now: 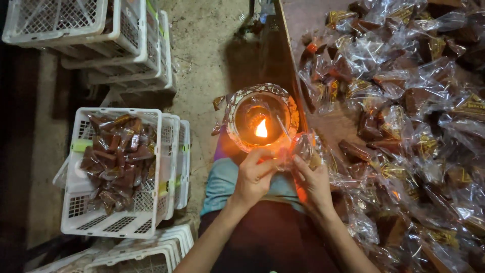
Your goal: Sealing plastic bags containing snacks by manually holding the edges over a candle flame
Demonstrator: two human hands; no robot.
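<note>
1. My left hand (254, 177) and right hand (313, 179) pinch one clear packet (301, 148) between closed fingers, each grip tight on it, just beside a flame (261, 129).
2. The flame burns inside a round bowl (237, 139) on the floor.
3. A white crate (151, 212) at left holds brown wrapped sweets (117, 159).
4. Empty white crates (126, 48) are stacked beyond.
5. The counter (303, 20) at right carries a heap of packets (404, 101).

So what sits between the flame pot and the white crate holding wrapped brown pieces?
In the head view, only bare concrete floor lies between the flame pot and the filled crate, apart from empty crates nested against its side.
</note>
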